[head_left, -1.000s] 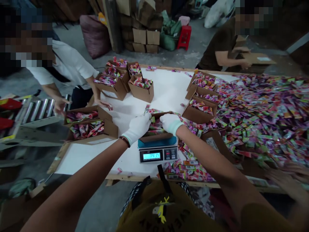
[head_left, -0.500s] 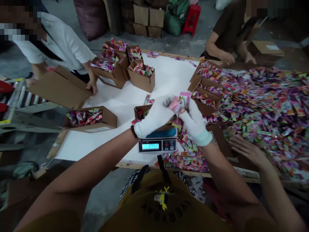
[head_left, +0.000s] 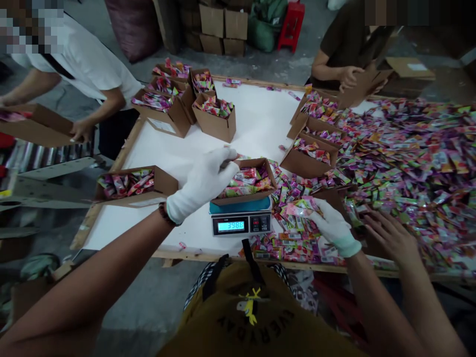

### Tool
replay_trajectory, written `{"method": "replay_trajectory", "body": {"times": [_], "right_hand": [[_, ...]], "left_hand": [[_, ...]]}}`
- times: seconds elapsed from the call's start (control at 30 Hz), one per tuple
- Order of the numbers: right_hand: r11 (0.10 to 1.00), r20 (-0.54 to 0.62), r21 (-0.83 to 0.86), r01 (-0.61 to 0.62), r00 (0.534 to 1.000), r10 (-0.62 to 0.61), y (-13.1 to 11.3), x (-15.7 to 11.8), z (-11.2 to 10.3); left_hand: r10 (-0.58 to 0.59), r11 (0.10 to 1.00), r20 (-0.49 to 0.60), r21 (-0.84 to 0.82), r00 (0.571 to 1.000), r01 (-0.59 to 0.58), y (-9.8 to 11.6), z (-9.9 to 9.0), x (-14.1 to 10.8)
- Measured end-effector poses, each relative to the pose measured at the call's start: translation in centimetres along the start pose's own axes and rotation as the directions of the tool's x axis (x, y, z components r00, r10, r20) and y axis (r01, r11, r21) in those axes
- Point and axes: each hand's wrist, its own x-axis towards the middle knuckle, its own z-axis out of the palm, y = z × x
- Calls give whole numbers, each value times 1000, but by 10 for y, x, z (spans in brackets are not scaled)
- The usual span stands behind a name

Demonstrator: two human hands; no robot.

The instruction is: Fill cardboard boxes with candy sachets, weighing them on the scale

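Observation:
My left hand (head_left: 206,181), in a white glove, hovers at the left end of a cardboard box (head_left: 245,194) filled with small candy packets (head_left: 245,174). Its thumb and fingers are apart, and no packet shows between them. That box stands on the blue pan of a digital scale (head_left: 241,224) with a lit display. To the right of the scale, my right hand (head_left: 332,225), also gloved, pinches pink candy packets (head_left: 300,206) above loose ones on the table. How many packets it holds I cannot tell.
A large heap of packets (head_left: 416,148) covers the table's right side. Filled boxes stand at the back left (head_left: 215,121), left (head_left: 159,181) and right (head_left: 307,163). Another person's hand (head_left: 394,235) is close to my right arm. Two co-workers handle cardboard boxes across the table.
My hands have parted from above the scale, the left going left, the right going right and down with packets. The display rose. The co-worker at left has moved a box leftward.

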Motion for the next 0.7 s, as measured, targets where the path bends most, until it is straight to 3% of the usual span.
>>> {"method": "replay_trajectory", "body": {"times": [0.07, 0.13, 0.23, 0.3, 0.4, 0.5, 0.6, 0.7], "right_hand": [[999, 1, 41, -12, 1000, 12, -10, 0, 0], [995, -30, 99, 24, 999, -21, -31, 5, 2], [969, -83, 186, 161, 986, -148, -74, 24, 10], [935, -122, 251, 252, 966, -228, -100, 38, 17], [893, -234, 327, 310, 942, -241, -119, 55, 24], [883, -314, 377, 279, 935, -162, -117, 64, 24], [867, -238, 414, 278, 952, -192, -116, 66, 24], [881, -115, 360, 306, 952, -284, -125, 68, 30]], "left_hand": [[-26, 998, 29, -47, 999, 28, 1, -2, -1], [-43, 988, 131, -139, 990, 61, 6, 3, -4], [31, 923, 339, -371, 940, 103, 15, 25, -11], [55, 864, 404, -477, 913, 159, 20, 38, -13], [-56, 794, 386, -541, 921, 276, 21, 41, -10], [-165, 725, 322, -601, 932, 336, 17, 30, -3], [-138, 674, 352, -652, 926, 348, 17, 28, -1], [-106, 659, 375, -667, 921, 348, 20, 40, -1]]}}
